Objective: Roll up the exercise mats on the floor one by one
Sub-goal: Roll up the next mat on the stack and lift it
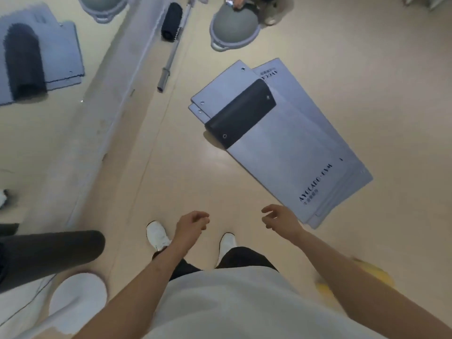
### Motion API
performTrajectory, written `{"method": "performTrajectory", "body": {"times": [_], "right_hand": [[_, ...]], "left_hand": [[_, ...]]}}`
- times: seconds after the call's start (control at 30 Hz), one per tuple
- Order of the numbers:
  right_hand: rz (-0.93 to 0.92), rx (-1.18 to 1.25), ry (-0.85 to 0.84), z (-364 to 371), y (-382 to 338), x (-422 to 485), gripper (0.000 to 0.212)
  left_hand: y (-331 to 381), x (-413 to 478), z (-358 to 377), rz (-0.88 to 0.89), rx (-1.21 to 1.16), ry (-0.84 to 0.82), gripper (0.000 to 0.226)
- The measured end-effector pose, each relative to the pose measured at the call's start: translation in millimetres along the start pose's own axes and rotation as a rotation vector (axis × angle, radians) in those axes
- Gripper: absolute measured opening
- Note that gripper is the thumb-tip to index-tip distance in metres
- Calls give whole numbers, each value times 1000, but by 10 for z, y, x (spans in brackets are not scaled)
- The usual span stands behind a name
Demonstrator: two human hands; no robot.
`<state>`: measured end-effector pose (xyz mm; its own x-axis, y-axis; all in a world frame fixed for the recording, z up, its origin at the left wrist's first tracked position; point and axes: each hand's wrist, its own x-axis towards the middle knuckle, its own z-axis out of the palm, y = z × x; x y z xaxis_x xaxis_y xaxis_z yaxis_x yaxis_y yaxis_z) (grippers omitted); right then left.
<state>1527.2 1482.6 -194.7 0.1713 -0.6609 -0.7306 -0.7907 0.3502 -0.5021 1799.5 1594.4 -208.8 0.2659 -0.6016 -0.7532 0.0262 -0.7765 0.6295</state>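
Risk: we catch several stacked mats (293, 152), just beyond right grip (281, 217), in one roll. Both right grip and left grip (193, 225) loosely curled, empty.

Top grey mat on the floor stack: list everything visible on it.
The top mat is a long grey rectangle, foam-like, lying flat and diagonal on a stack of similar mats on the beige floor. Its far end is folded back, showing a dark underside flap with two metal eyelets. Dark lettering runs across the near end. It is not yet rolled. Neither the left hand nor the right hand touches it.
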Motion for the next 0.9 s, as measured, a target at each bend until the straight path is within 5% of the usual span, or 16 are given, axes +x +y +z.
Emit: {"method": "performTrajectory", "body": {"times": [0.43, 0.9], "right_hand": [[266, 522, 424, -935, 1875, -932, 16], [353, 471, 437, -3132, 3121, -254, 22]], "left_hand": [[1097, -80, 2577, 153, 403, -451, 12], [1984, 1065, 5028, 79, 466, -509, 11]]}}
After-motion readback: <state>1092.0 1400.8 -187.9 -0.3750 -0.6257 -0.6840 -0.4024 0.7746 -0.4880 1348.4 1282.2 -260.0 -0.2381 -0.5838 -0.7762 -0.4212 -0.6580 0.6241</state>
